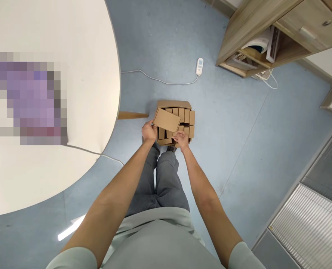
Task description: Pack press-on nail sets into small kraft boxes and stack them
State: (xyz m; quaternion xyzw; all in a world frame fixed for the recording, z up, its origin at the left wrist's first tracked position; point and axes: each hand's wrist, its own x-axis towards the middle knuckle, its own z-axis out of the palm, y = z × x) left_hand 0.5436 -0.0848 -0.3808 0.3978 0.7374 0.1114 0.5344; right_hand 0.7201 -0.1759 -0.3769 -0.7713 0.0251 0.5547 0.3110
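My left hand [149,131] is closed on the lower left corner of a flat brown cardboard box [167,119]. This box lies tilted over an open cardboard carton [174,104] on the floor. Inside the carton, several small cardboard boxes [181,115] stand upright in rows, partly hidden under the flat box. Close to the flat box's lower right corner is my right hand [182,139], fingers apart and pointing left over the small boxes. Whether its fingertips touch the flat box I cannot tell.
A round white table [93,86] with a blurred-out purple object [31,97] stands at left; its wooden leg [132,115] reaches near the carton. A white corded controller [199,67] lies on the blue floor. At upper right is a wooden cabinet [250,28]. My feet are just below the carton.
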